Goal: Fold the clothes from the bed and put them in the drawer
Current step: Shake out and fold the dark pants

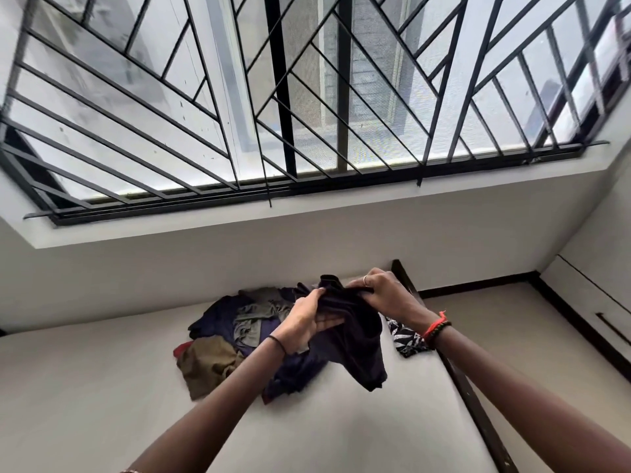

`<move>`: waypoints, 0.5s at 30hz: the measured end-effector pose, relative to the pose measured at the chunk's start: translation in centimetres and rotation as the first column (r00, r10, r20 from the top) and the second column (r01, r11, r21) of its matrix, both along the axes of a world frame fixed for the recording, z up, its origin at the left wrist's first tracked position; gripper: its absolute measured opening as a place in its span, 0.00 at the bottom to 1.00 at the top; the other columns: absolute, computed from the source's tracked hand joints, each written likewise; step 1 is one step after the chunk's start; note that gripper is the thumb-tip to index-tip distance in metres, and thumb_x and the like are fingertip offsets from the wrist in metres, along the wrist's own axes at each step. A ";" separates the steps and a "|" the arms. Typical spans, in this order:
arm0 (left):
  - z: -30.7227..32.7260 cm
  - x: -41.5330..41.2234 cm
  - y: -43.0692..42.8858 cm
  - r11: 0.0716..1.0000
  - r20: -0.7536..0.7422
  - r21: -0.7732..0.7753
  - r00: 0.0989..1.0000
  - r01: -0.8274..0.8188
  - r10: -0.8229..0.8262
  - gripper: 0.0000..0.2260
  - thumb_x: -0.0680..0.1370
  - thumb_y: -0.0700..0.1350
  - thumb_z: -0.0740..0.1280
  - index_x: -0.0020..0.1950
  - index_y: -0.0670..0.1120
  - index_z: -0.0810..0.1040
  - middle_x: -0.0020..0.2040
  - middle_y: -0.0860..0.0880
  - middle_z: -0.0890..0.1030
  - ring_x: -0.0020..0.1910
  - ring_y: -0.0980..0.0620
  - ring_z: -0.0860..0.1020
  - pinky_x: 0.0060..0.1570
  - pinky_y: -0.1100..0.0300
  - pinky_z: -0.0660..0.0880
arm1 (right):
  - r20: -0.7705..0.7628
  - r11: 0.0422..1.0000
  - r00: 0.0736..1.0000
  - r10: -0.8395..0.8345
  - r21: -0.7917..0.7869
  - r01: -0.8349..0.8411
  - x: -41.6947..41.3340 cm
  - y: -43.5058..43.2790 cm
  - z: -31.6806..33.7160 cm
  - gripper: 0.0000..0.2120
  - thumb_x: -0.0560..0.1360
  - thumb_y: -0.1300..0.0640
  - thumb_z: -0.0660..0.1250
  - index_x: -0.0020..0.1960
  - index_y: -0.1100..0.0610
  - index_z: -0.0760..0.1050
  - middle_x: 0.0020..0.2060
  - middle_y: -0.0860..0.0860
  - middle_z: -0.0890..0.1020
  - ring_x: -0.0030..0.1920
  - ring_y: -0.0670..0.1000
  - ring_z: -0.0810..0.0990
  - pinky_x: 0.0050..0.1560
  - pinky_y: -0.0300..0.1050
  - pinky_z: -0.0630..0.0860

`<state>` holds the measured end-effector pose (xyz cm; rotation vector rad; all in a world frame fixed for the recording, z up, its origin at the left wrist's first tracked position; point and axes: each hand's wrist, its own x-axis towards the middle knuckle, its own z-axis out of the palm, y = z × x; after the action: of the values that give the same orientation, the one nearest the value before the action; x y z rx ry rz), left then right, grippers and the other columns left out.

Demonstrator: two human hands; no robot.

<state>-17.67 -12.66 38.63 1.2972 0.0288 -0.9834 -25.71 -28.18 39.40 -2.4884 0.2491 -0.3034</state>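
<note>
1. As I look down through the head view, the left hand [300, 322] and the right hand [382, 295] meet above the bed [85, 387], both raised clear of it.
2. The left fingers [329, 324] are curled into a dark garment [355, 346]. The right fingers [358, 291] are clenched on its upper edge from the other side. The cloth is bunched between the two grips, and its loose end hangs below the fingers.
3. Beyond and below the left fingers, the pile of clothes [239, 319] lies on the bed, with navy and grey-green pieces jumbled together. A brown garment [208, 367] sits on the pile's near-left side, with a red scrap [181, 349] touching it.
4. Right of the fingers, under the right wrist, lies a black-and-white leaf-print garment [408, 337], beside the bed's dark wooden edge [471, 394]. The held cloth hides whether it touches the pile.
5. Far right of the right fingers, a white panel [580, 302] with a dark handle [611, 327] stands closed, so I cannot tell what it holds.
6. The wooden edge runs from behind the right hand down toward me. Bare mattress spreads left of the left fingers and beneath both forearms. Above the fingers are a plain wall and a barred window [307, 97].
</note>
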 end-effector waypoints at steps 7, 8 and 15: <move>0.0 -0.6 -1.0 0.989 -0.110 -0.089 0.988 -0.118 0.108 0.15 0.83 0.44 0.54 0.61 0.37 0.74 0.47 0.39 0.81 0.35 0.48 0.83 0.31 0.58 0.81 | -0.055 0.981 0.993 0.107 0.171 -0.096 -0.8 0.7 -0.6 0.19 0.74 0.50 0.70 0.63 0.55 0.76 0.57 0.48 0.81 0.58 0.42 0.76 0.62 0.35 0.69; -0.1 -0.8 -1.1 0.989 -0.116 -0.090 0.987 -0.120 0.109 0.15 0.83 0.44 0.53 0.61 0.37 0.74 0.47 0.40 0.81 0.34 0.49 0.83 0.31 0.58 0.80 | -0.082 0.982 0.987 0.137 0.146 -0.124 -0.9 0.7 -0.9 0.25 0.71 0.49 0.73 0.65 0.55 0.73 0.58 0.48 0.79 0.59 0.43 0.75 0.63 0.37 0.69; -1.2 -1.6 -1.2 0.988 -0.173 -0.144 0.984 -0.061 0.035 0.18 0.84 0.45 0.51 0.64 0.35 0.72 0.49 0.38 0.81 0.37 0.47 0.84 0.40 0.56 0.81 | -0.058 0.997 0.997 0.055 0.053 -0.052 -1.6 1.0 -3.4 0.31 0.65 0.68 0.64 0.68 0.53 0.70 0.60 0.51 0.76 0.61 0.49 0.75 0.64 0.42 0.70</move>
<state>-19.22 -13.84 37.41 1.0689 0.1157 -1.0334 -27.34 -27.21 36.00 -2.4512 0.2115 -0.1990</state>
